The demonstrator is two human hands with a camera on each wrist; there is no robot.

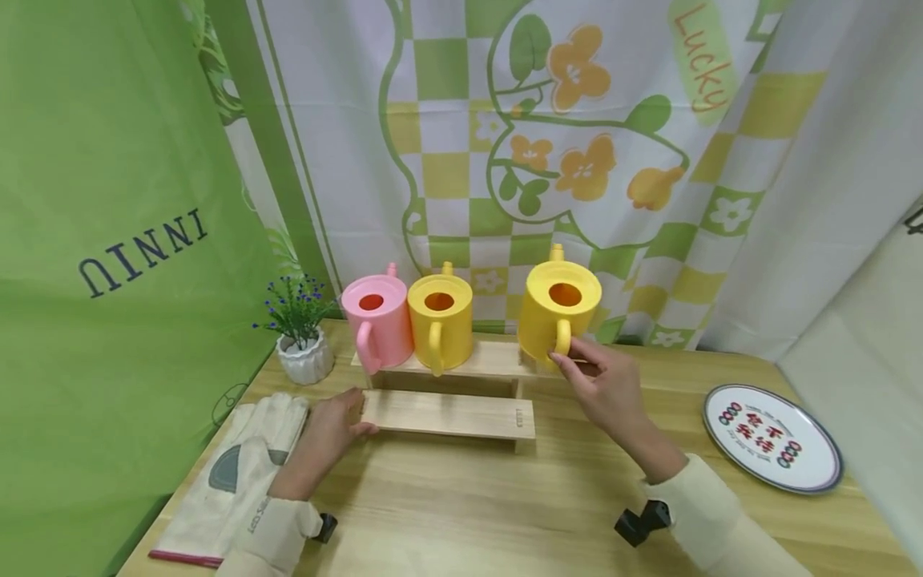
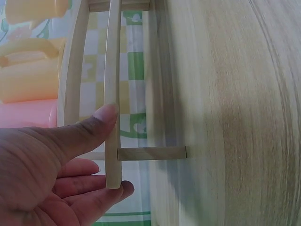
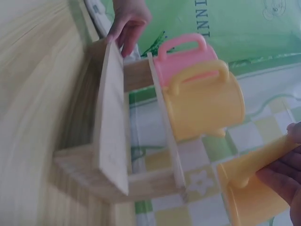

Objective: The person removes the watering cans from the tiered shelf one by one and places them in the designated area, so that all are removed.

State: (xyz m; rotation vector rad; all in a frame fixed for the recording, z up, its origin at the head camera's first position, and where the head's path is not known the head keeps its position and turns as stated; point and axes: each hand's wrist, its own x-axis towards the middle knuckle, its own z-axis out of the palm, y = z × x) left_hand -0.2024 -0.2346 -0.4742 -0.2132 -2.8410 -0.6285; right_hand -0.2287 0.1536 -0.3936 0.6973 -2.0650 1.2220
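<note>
My right hand (image 1: 613,393) pinches the handle of a yellow watering can (image 1: 537,324) over the right end of a two-tier wooden shelf. In the right wrist view, this can (image 3: 268,207) hangs beyond the shelf's end. A pink watering can (image 1: 398,335) and another yellow watering can (image 1: 459,336) stand side by side on the upper board (image 1: 493,358), handles facing me. My left hand (image 1: 324,437) grips the left end of the lower board (image 1: 447,414). The left wrist view shows the thumb on the board's (image 2: 112,70) edge and fingers below its end.
A white pot of purple flowers (image 1: 306,359) stands left of the shelf. Cream gloves (image 1: 238,473) lie at the table's left edge. An oval white plate (image 1: 808,429) with red lettering lies on the right. A patterned curtain (image 1: 447,80) hangs close behind the shelf.
</note>
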